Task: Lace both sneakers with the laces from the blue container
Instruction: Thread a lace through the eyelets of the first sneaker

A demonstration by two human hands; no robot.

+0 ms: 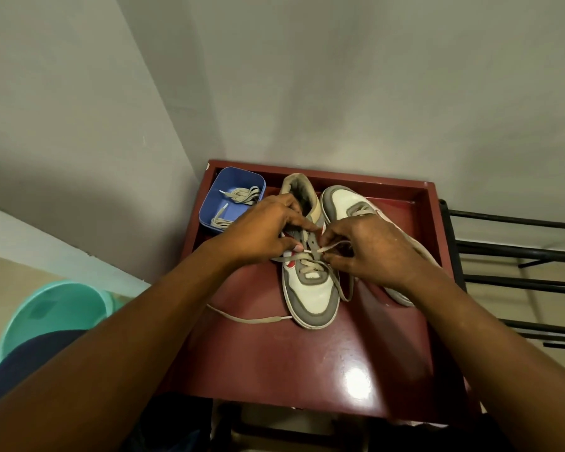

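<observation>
Right grip (369, 249) on lace (328, 247), above sneaker (310, 291)

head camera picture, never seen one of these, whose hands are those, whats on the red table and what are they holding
There is no machine here. A person wears one wide-angle camera on the head, so you look down along their own arms, and the edges of the picture bend. On the glossy dark red table lie two sneakers. The left hand grips the nearer grey and white leather sneaker at its eyelets. The fingers of the right hand pinch the tip of a beige flat lace partly threaded through it. The lace's other end trails on the table. The second grey and white sneaker lies beside the first, partly under the right hand. At the far left corner sits a blue plastic container with more beige laces inside.
</observation>
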